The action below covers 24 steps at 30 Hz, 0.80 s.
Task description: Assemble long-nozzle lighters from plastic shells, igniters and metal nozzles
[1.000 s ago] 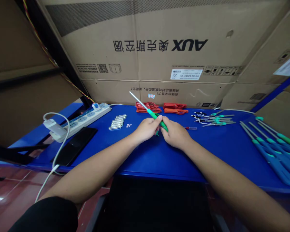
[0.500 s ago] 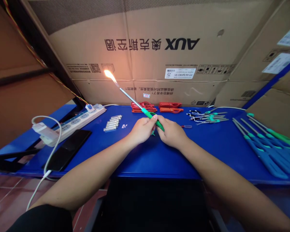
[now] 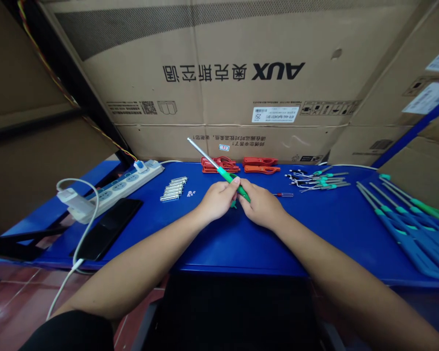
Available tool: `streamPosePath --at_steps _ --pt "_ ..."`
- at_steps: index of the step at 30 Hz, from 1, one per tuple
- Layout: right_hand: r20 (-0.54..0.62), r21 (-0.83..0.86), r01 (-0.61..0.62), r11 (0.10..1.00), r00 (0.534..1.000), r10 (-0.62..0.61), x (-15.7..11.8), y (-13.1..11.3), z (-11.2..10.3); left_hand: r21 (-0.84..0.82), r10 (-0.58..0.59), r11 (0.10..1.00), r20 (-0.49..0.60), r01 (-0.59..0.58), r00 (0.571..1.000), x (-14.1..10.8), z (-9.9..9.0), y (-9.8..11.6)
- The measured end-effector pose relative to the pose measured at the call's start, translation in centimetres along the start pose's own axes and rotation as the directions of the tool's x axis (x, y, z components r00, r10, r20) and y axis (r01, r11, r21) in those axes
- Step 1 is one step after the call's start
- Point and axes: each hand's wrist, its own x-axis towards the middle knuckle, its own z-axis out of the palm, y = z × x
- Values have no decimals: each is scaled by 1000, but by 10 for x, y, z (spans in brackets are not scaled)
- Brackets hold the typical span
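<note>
Head cam: 2 hands (image 3: 219,201) (image 3: 262,205) gripping 1 grn lighter (image 3: 227,175); 1 screwdriver (image 3: 287,195), 1 phone (image 3: 109,228) on tbl (image 3: 227,248).

Got bright green plus a silver tube (image 3: 204,154) on the lighter (image 3: 225,175), solid blue surface (image 3: 241,248) under it, red-orange shells (image 3: 261,169) behind it, blue-and-mint lighters (image 3: 417,241) to its right, brown carton (image 3: 219,102) with dark mesh print (image 3: 109,33) beyond.
</note>
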Motion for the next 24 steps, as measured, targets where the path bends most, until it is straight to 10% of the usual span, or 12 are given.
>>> streamPosePath --at_steps 14,20,24 --pt "-160 118 -24 993 986 43 -19 -1 -11 255 84 959 157 -122 984 -17 -11 27" --pt "-521 75 -35 997 851 69 -107 26 -41 327 219 873 399 -362 890 -97 -18 60" --pt "-660 -150 -290 945 741 123 -185 66 -53 388 243 877 149 -283 959 -133 -39 31"
